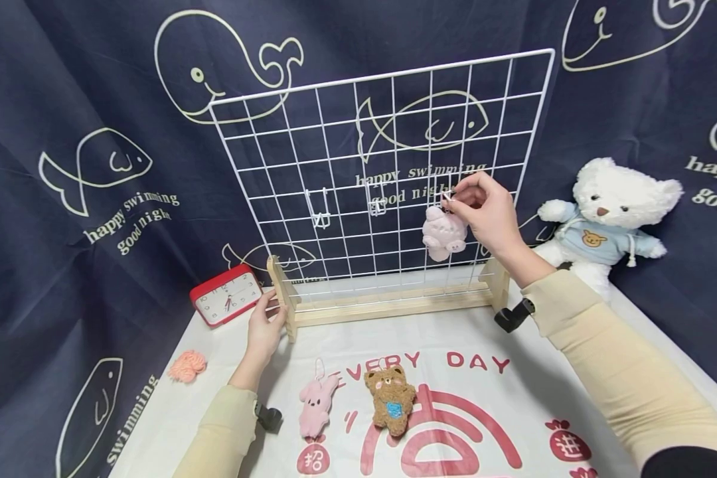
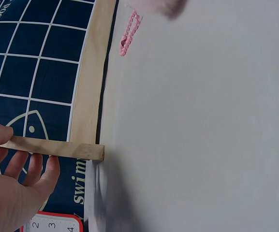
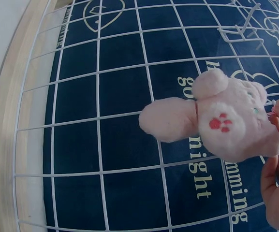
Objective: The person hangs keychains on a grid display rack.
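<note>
With the left hand (image 1: 267,326) pinching the wooden stand (image 1: 279,292) steady at eight o'clock, gently guide the pink plush (image 1: 444,232) the right hand (image 1: 485,209) pinches at two.

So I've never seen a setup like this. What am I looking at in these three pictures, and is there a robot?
There's no robot, just a person's two bare hands. The widest picture comes from a camera worn on the head, looking forward and down; the other two come from cameras worn on each wrist.

The left hand grips the wooden end piece of a stand holding a white wire grid. The right hand pinches the top of a pink plush charm in front of it; I can't tell whether the charm hangs on a hook yet.

On the white surface lie a pink bunny charm, a brown bear charm and some peach yarn. A red clock stands left, a white teddy right.
</note>
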`<state>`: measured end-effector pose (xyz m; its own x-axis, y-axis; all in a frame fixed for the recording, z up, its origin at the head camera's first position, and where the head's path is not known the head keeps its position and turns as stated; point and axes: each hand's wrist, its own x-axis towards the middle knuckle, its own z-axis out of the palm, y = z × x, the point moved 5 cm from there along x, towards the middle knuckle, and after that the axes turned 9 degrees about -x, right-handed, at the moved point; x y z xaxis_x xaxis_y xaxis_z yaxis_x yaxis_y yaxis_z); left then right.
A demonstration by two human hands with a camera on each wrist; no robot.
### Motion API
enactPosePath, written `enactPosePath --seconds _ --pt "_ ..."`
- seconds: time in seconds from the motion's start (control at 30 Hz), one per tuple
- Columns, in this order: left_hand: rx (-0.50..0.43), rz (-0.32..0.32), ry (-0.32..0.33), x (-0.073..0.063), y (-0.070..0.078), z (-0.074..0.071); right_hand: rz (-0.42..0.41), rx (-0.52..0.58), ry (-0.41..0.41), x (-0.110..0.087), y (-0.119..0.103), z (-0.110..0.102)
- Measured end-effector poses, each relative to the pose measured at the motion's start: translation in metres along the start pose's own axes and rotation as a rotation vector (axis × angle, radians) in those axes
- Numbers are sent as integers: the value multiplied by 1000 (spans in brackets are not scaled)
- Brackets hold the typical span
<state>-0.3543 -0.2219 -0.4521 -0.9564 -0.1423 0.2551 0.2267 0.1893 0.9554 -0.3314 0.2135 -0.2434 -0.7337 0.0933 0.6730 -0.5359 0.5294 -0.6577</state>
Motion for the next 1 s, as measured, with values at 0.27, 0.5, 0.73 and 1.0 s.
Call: enactPosePath --seconds 0.27,0.5,0.73,1.0 --pt "17 -5 5 -1 1 1 -24 -13 14 -9 -13 -4" --pt "25 -2 7 -1 0 1 -22 -50 37 -18 -17 -9" --pt "25 -5 5 -1 -1 1 -29 -33 50 -30 -18 -9" --pt "29 6 7 0 0 1 -78 52 21 -50 -19 2"
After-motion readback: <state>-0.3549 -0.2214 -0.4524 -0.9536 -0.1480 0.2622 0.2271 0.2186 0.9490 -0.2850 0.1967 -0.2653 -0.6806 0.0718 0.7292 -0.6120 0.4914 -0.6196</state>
